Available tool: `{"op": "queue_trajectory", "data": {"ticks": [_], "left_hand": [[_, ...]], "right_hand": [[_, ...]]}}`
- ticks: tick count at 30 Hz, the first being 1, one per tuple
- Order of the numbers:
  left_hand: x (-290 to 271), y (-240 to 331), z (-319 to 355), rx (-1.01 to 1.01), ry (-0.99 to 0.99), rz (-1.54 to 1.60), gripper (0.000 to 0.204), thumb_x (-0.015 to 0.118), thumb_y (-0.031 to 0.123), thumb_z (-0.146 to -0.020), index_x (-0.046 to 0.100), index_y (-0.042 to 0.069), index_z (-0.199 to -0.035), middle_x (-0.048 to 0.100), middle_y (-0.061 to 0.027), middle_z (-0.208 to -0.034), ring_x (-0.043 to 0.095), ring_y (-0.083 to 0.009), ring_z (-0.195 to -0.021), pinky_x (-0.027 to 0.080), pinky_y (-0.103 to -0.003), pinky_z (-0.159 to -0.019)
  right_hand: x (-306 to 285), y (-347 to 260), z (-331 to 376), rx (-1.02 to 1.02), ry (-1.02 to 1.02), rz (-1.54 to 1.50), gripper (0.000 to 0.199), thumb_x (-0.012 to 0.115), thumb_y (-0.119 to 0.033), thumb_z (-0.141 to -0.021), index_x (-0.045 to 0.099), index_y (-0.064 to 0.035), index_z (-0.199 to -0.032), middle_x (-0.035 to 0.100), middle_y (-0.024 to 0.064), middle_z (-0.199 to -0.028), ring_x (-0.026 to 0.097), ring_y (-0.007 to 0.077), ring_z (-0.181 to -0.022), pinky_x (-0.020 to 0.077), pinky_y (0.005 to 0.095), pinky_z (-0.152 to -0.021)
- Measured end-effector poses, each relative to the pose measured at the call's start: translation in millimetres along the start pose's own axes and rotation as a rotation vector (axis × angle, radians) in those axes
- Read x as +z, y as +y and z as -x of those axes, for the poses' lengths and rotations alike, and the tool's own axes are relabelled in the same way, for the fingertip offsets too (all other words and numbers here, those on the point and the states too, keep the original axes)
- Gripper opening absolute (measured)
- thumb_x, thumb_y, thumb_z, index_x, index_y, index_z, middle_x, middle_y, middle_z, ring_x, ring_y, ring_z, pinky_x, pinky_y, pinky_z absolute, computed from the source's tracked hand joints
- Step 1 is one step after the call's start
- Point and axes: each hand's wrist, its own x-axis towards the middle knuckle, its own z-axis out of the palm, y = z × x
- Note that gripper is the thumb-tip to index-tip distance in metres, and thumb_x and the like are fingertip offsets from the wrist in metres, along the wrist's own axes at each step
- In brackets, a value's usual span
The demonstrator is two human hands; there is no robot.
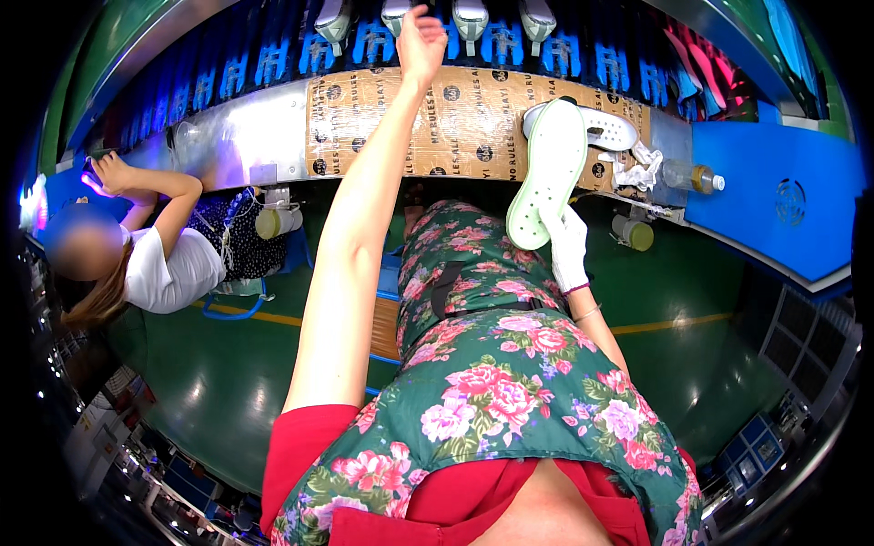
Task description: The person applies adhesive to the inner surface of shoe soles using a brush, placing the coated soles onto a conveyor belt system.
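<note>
My left hand (422, 47), bare, is stretched far forward to a row of blue clamps (501, 44). Its fingers are partly spread, next to a grey and white shoe-shaped piece (397, 13); whether they touch it I cannot tell. Three similar pieces stand in the same row. On the right, my right hand (569, 252) wears a white glove and grips the near end of a pale green shoe sole (552, 168) dotted with holes. The sole is held over the bench edge. Partly behind it, a white sole with holes (612, 130) lies on printed cardboard (473, 118).
Crumpled white gloves (640, 170) and a clear plastic bottle (689, 176) lie at the bench's right, beside a blue panel (774, 200). Lidded jars (635, 233) hang below the front edge. Another person (173, 264) sits at the left. Pink and blue pieces (696, 68) hang at far right.
</note>
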Motion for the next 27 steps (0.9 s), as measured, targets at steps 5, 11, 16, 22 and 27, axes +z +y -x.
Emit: {"op": "queue_trajectory", "data": {"ticks": [5, 11, 16, 22, 27], "left_hand": [[4, -11, -10, 0.17, -0.007, -0.176, 0.061, 0.076, 0.014, -0.085, 0.051, 0.003, -0.14, 0.057, -0.0145, -0.135, 0.065, -0.0254, -0.109, 0.052, -0.035, -0.096], [-2, -39, 54, -0.195, -0.103, -0.081, 0.021, 0.065, 0.017, -0.093, 0.076, 0.006, -0.106, 0.075, -0.0105, -0.106, 0.07, -0.0257, -0.1, 0.053, -0.039, -0.091], [-10, -54, 164, 0.296, -0.38, -0.687, 0.048, 0.055, -0.003, -0.083, 0.062, 0.009, -0.129, 0.063, -0.0127, -0.127, 0.055, -0.0314, -0.121, 0.039, -0.049, -0.103], [-2, -62, 240, 0.393, -0.515, -0.994, 0.073, 0.055, 0.001, -0.082, 0.034, 0.01, -0.152, 0.034, -0.0062, -0.157, 0.038, -0.0326, -0.137, 0.03, -0.059, -0.107], [6, -64, 242, 0.362, -0.527, -1.098, 0.066, 0.049, 0.008, -0.092, 0.029, 0.009, -0.155, 0.027, -0.005, -0.161, 0.033, -0.034, -0.142, 0.029, -0.065, -0.107]], "right_hand": [[-2, 3, 1, -0.002, 0.007, -0.03, 0.033, 0.068, -0.013, -0.093, 0.064, 0.0066, -0.12, 0.069, 0.0081, -0.11, 0.063, 0.0123, -0.096, 0.0502, 0.0273, -0.088], [-2, 2, 0, 0.009, -0.001, -0.034, 0.033, 0.068, -0.014, -0.093, 0.064, 0.0063, -0.119, 0.069, 0.008, -0.11, 0.063, 0.012, -0.096, 0.0499, 0.0271, -0.087], [1, -1, -4, 0.005, -0.036, -0.047, 0.033, 0.068, -0.015, -0.093, 0.064, 0.0061, -0.118, 0.069, 0.0075, -0.11, 0.063, 0.0115, -0.096, 0.0497, 0.0271, -0.087], [5, -2, -8, 0.01, -0.099, -0.045, 0.032, 0.068, -0.015, -0.093, 0.064, 0.0058, -0.118, 0.069, 0.0066, -0.108, 0.063, 0.0109, -0.095, 0.0496, 0.027, -0.087], [5, -2, -11, 0.017, -0.117, -0.019, 0.032, 0.068, -0.014, -0.093, 0.064, 0.0058, -0.118, 0.069, 0.0069, -0.108, 0.063, 0.0108, -0.095, 0.0498, 0.0268, -0.087]]}}
